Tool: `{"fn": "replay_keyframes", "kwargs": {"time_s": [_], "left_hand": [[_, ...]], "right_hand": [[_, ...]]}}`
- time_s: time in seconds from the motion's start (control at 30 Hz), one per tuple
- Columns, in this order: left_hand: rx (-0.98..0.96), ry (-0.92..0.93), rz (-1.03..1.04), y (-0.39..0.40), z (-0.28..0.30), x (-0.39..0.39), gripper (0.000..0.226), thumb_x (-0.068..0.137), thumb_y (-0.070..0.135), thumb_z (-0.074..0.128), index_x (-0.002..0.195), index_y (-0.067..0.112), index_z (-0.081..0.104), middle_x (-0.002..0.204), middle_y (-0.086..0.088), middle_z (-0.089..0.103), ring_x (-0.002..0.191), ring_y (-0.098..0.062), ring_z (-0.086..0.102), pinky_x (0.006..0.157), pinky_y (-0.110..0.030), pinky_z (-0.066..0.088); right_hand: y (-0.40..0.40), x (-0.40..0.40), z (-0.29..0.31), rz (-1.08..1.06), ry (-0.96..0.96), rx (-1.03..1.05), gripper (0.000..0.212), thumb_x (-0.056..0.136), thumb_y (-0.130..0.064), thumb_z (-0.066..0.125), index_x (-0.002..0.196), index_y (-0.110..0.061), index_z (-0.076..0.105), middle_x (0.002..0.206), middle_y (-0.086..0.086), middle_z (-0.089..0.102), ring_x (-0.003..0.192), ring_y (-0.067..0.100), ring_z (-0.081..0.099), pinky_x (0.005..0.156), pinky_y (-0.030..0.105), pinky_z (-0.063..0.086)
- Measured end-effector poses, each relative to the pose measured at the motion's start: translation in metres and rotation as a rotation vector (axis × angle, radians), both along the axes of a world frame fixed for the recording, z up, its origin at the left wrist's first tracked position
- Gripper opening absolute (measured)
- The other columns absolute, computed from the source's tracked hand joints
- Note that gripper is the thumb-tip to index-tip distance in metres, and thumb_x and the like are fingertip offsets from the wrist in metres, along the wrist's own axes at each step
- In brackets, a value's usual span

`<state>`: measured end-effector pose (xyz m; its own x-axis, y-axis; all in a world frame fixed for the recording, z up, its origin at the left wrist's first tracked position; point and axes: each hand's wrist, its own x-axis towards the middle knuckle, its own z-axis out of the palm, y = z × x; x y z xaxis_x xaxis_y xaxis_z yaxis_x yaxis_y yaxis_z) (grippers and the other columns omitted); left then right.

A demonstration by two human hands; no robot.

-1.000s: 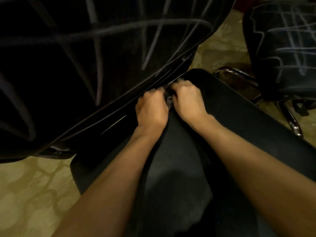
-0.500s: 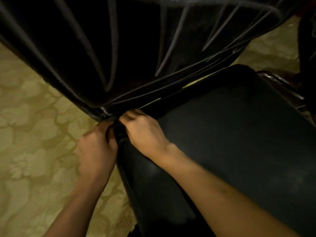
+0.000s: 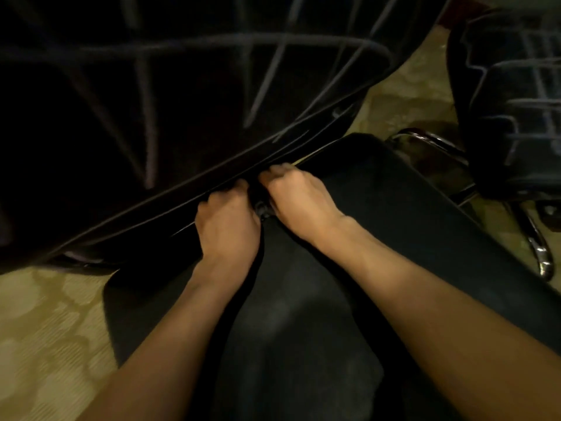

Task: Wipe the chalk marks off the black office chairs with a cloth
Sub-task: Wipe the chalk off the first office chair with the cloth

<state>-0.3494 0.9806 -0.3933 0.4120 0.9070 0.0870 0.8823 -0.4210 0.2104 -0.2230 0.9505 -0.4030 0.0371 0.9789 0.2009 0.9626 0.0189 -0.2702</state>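
The black office chair fills the view: its backrest (image 3: 188,95) carries long pale chalk marks (image 3: 145,117), and its seat (image 3: 379,226) lies below them. My left hand (image 3: 227,226) and my right hand (image 3: 299,199) sit side by side at the crease where seat meets backrest, near the middle. Both have curled fingers and grip a small dark bunched cloth (image 3: 261,208) between them. Most of the cloth is hidden by the hands and hard to tell from the black seat.
A second black chair (image 3: 516,101) with chalk lines stands at the right, on a chrome base (image 3: 543,259). Patterned beige carpet (image 3: 45,344) shows at lower left and between the chairs.
Half a second ago both hands were at the left end of the crease, by the seat's edge. They have moved right along it to the middle, still together.
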Motion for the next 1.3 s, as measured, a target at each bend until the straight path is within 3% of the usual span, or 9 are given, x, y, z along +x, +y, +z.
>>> {"fn": "replay_keyframes", "kwargs": {"time_s": [0.17,0.4,0.53,0.67,0.8,0.93,1.07,1.2,1.3], "left_hand": [[-0.040,-0.019,-0.082,0.006,0.000,0.093,0.027,0.098,0.017,0.053,0.124,0.012,0.060,0.117,-0.018,0.066,0.109,-0.038,0.062,0.089,-0.043,0.047],[0.027,-0.082,-0.199,0.002,0.000,0.170,0.020,0.096,0.013,0.057,0.114,0.009,0.064,0.109,-0.016,0.069,0.102,-0.035,0.067,0.081,-0.039,0.052],[0.013,-0.105,-0.273,0.002,0.000,0.203,0.021,0.097,0.007,0.049,0.111,0.009,0.066,0.109,-0.018,0.067,0.104,-0.039,0.063,0.081,-0.042,0.051],[-0.133,-0.131,-0.488,-0.001,0.001,0.233,0.031,0.095,0.009,0.046,0.112,0.019,0.071,0.112,-0.018,0.066,0.107,-0.038,0.060,0.088,-0.040,0.050],[-0.193,-0.010,-0.705,-0.017,0.006,0.246,0.029,0.091,0.012,0.055,0.109,0.026,0.074,0.111,-0.013,0.069,0.107,-0.036,0.062,0.090,-0.038,0.052],[-0.221,0.027,-0.873,-0.067,0.011,0.246,0.029,0.093,0.016,0.054,0.111,0.029,0.072,0.113,-0.013,0.068,0.108,-0.036,0.061,0.092,-0.041,0.051],[-0.244,0.009,-0.997,-0.141,0.016,0.239,0.030,0.097,0.018,0.053,0.119,0.030,0.069,0.115,-0.014,0.066,0.108,-0.037,0.061,0.084,-0.039,0.050],[-0.330,-0.044,-1.102,-0.225,0.015,0.224,0.029,0.099,0.019,0.046,0.116,0.020,0.069,0.112,-0.015,0.068,0.106,-0.037,0.061,0.072,-0.035,0.038],[-0.343,-0.018,-1.200,-0.271,0.014,0.208,0.027,0.100,0.017,0.044,0.115,0.015,0.066,0.112,-0.014,0.065,0.105,-0.037,0.059,0.074,-0.034,0.035]], "right_hand": [[-0.003,0.085,0.007,-0.122,-0.052,-0.058,0.026,0.097,-0.017,0.053,0.121,-0.011,0.061,0.117,0.011,0.062,0.116,0.031,0.057,0.091,0.037,0.046],[-0.016,0.147,0.011,-0.319,-0.011,-0.073,0.029,0.092,-0.007,0.053,0.121,-0.006,0.059,0.117,0.016,0.060,0.108,0.039,0.058,0.081,0.040,0.045],[-0.031,0.170,0.009,-0.498,0.106,-0.073,0.028,0.093,-0.007,0.051,0.118,-0.005,0.061,0.116,0.020,0.061,0.106,0.043,0.059,0.084,0.044,0.049],[-0.069,0.182,-0.001,-0.723,0.256,-0.077,0.027,0.096,-0.019,0.053,0.118,-0.014,0.066,0.111,0.020,0.067,0.104,0.041,0.061,0.084,0.041,0.051],[-0.114,0.173,-0.003,-0.821,0.278,-0.065,0.025,0.096,-0.023,0.053,0.117,-0.018,0.067,0.108,0.018,0.069,0.102,0.040,0.063,0.084,0.045,0.053],[-0.175,0.163,0.002,-0.882,0.243,-0.070,0.021,0.095,-0.023,0.053,0.109,-0.018,0.067,0.104,0.015,0.070,0.099,0.040,0.064,0.082,0.046,0.053],[-0.255,0.143,0.005,-0.972,0.182,-0.024,0.020,0.093,-0.018,0.057,0.108,-0.014,0.070,0.104,0.012,0.069,0.097,0.036,0.064,0.080,0.042,0.052],[-0.342,0.110,0.006,-1.144,0.132,-0.006,0.012,0.090,-0.012,0.060,0.099,-0.008,0.067,0.093,0.014,0.063,0.088,0.039,0.061,0.073,0.046,0.051],[-0.379,0.086,0.004,-1.221,0.067,-0.047,0.006,0.088,-0.006,0.063,0.093,-0.003,0.064,0.088,0.016,0.058,0.083,0.041,0.059,0.066,0.047,0.051]]}}
